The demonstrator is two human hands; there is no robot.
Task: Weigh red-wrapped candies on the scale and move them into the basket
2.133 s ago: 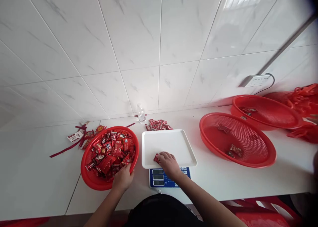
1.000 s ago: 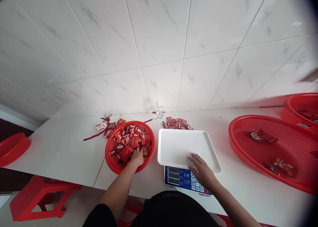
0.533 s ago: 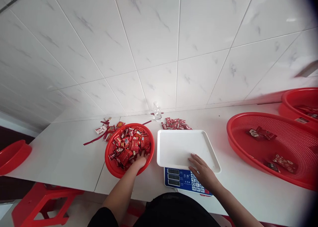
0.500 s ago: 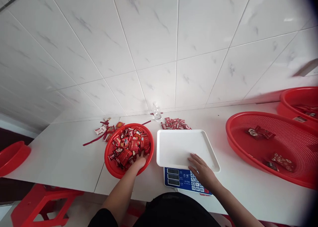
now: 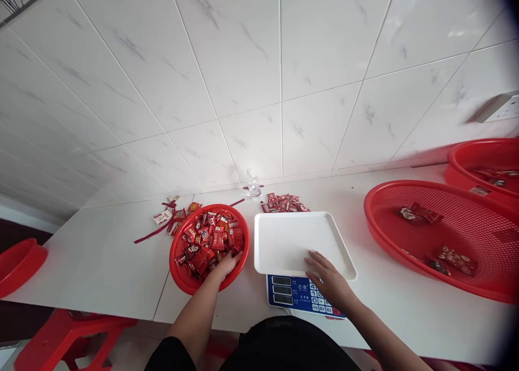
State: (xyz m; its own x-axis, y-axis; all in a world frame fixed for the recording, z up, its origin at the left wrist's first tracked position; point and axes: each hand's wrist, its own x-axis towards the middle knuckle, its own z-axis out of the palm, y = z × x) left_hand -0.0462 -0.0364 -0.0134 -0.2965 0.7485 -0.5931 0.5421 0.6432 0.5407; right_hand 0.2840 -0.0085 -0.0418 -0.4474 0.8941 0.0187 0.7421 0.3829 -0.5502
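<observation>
My left hand [image 5: 230, 264] reaches into a round red basket [image 5: 175, 273] filled with red-wrapped candies [image 5: 205, 241]; its fingertips are sunk among the wrappers and hidden. My right hand [image 5: 326, 273] rests with fingers spread on the near right part of a white tray [image 5: 284, 238], holding nothing. This tray sits on top of a scale with a blue keypad panel [image 5: 298, 294], and my right palm covers some of its keys. Nothing lies in the tray.
Behind the tray lie small red packets [image 5: 284, 203] and a clear bottle [image 5: 253, 185]. Ribbons and a white card [image 5: 162, 217] lie left. Large red baskets [image 5: 385, 252] stand right, a red basin [image 5: 22, 263] far left, and a red stool [image 5: 60, 338] below.
My left hand has sunk slightly deeper among the candies, and its fingers now show less. The view has shifted a little. My right hand stays on the tray.
</observation>
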